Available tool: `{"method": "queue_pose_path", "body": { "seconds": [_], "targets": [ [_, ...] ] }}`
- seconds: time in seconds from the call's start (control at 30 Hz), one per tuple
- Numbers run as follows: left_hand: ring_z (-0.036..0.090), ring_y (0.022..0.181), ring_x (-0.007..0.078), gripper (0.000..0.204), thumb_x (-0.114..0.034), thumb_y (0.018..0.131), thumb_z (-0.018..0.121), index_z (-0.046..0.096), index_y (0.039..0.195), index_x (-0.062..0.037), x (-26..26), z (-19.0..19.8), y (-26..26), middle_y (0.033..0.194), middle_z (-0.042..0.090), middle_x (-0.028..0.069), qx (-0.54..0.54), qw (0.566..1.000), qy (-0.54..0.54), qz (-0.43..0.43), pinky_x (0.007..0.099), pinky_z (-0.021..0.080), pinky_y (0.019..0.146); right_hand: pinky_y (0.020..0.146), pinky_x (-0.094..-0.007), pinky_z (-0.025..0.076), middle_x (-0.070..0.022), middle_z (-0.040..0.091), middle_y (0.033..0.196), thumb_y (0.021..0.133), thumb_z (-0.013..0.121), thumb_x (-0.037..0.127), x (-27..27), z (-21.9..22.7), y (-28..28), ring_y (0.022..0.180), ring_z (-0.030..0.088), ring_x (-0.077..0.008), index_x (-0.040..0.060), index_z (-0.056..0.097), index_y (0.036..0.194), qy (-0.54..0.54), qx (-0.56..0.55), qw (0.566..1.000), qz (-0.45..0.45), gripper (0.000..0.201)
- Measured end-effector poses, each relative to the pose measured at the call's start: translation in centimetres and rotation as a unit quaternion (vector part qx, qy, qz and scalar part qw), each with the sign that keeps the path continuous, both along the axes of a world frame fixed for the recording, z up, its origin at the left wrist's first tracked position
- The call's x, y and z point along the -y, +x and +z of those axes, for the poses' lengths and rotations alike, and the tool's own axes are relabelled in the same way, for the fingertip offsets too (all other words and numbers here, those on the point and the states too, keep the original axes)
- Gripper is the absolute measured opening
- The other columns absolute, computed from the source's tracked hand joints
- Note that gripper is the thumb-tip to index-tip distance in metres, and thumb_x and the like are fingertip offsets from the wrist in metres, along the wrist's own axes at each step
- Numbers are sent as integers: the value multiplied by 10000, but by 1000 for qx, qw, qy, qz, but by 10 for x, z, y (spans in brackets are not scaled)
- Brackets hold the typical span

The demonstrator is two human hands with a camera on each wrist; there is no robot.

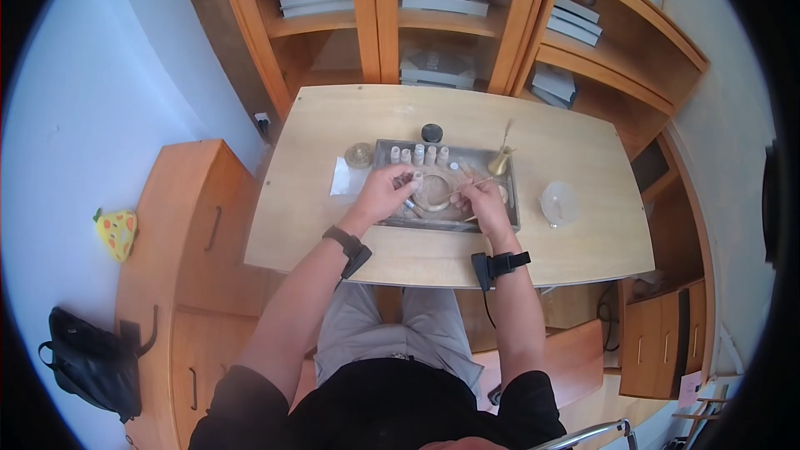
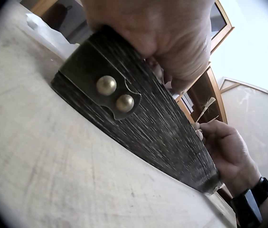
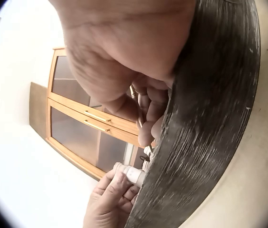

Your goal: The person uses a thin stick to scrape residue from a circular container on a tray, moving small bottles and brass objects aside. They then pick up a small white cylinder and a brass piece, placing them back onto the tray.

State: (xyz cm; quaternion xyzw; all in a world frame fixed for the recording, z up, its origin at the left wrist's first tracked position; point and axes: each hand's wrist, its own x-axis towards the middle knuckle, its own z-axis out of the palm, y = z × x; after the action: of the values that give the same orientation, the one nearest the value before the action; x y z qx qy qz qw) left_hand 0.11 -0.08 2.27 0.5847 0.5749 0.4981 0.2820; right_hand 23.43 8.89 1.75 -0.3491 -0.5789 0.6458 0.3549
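Note:
Over the left part of a dark tray (image 1: 385, 150), my left hand (image 1: 385, 196) pinches a small bottle (image 1: 417, 178) with a pale label. The right wrist view shows this bottle (image 3: 133, 175) tilted between thumb and fingers. My right hand (image 1: 485, 204) holds a thin stick-like tool (image 1: 472, 184) above the tray's right side; its curled fingers partly hide it. A pale round ring (image 1: 433, 207) lies on the tray between both hands. Several more small bottles (image 1: 419, 154) stand in a row along the tray's back. In the left wrist view, the tray's side (image 2: 157, 128) blocks most of the work.
A brass vase (image 1: 499, 163) with thin tools stands in the tray's back right corner. Behind the tray sits a black round jar (image 1: 432, 132). Left of it are a round container (image 1: 359, 155) and white paper (image 1: 342, 179); a clear bowl (image 1: 558, 203) is at right.

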Motion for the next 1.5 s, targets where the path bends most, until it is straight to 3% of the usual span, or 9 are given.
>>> {"method": "queue_pose_path", "body": {
  "seconds": [0.27, 0.57, 0.77, 1.07, 1.37, 1.5],
  "targets": [
    [633, 740, 77, 228, -131, 942, 750, 710, 1114, 14, -1, -3, 1, 888, 725, 54, 59, 998, -5, -6, 271, 544, 684, 586, -232, 482, -74, 743, 795, 966, 590, 122, -3, -2, 1, 651, 628, -99, 29, 700, 890, -34, -43, 998, -26, 164],
    [621, 720, 84, 231, -142, 945, 749, 708, 1112, 11, 1, 1, 2, 864, 711, 48, 22, 1000, 10, 2, 278, 536, 672, 599, -245, 493, -77, 720, 828, 990, 585, 117, -5, -6, 4, 665, 630, -118, 32, 667, 969, -66, -139, 986, -63, 120],
    [623, 715, 97, 245, -164, 942, 753, 712, 1113, 7, 0, 1, 1, 869, 714, 54, 19, 1000, 3, -3, 285, 535, 673, 645, -244, 500, -65, 710, 838, 993, 601, 97, 3, 3, -3, 692, 621, -116, 31, 670, 969, -10, -200, 977, -68, 99],
    [638, 731, 101, 246, -168, 936, 759, 718, 1103, 7, 0, 1, 1, 880, 725, 63, 24, 1000, -3, -8, 288, 540, 686, 704, -248, 506, -62, 722, 906, 980, 658, 78, 11, 15, -10, 778, 643, -103, 10, 685, 1013, 99, -94, 989, -54, 80],
    [644, 756, 89, 223, -154, 945, 750, 715, 1095, 7, 3, 7, 2, 876, 724, 55, 25, 1000, -5, -9, 281, 542, 695, 660, -228, 497, -44, 717, 871, 976, 651, 69, 13, 15, -6, 731, 617, -67, 1, 708, 999, 75, -113, 985, -106, 91],
    [642, 747, 87, 213, -140, 946, 748, 716, 1097, 7, 2, 3, 2, 870, 719, 49, 30, 1000, -4, -7, 278, 541, 690, 619, -231, 468, -28, 702, 807, 968, 647, 87, 6, -2, 1, 702, 604, -66, -2, 702, 976, 85, 28, 991, -99, 105]
  ]
}}
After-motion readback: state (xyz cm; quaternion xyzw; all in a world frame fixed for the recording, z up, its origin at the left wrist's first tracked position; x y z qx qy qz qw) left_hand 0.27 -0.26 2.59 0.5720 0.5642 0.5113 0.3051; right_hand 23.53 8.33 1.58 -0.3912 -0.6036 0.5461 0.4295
